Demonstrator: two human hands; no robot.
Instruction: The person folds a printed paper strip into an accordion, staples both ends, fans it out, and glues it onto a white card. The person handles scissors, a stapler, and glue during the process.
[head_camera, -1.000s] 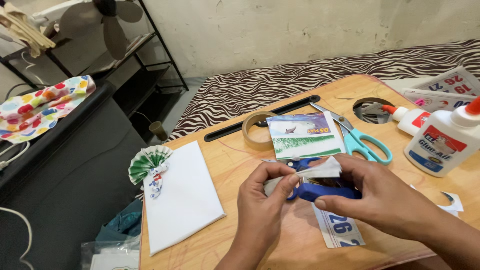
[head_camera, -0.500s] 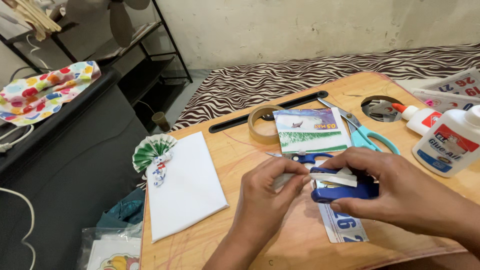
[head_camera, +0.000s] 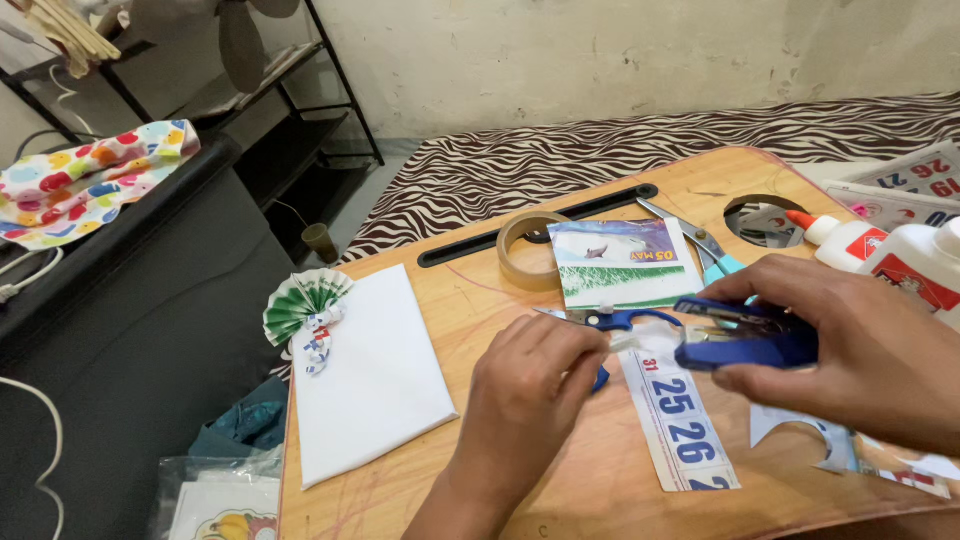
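Blue plastic stapler (head_camera: 745, 338) in right hand (head_camera: 860, 345), fingers clamped on it, long axis near-horizontal, mouth pointing frame-left; left hand (head_camera: 525, 385) fingers pinched on folded white paper (head_camera: 622, 342), centre frame.

Soft, even indoor light, no harsh glare; faint shadows under both hands (slightly motion-blurred), and mild wide-angle stretching at the edges.

On the wooden surface (head_camera: 480, 480) we see a white canvas (head_camera: 370, 375) with a green paper fan (head_camera: 300, 305) at its corner, a tape roll (head_camera: 525, 250), teal-handled scissors (head_camera: 712, 250), a printed card (head_camera: 620, 262) and two white glue bottles (head_camera: 925, 270). A zebra-striped bed (head_camera: 560, 165) lies behind.
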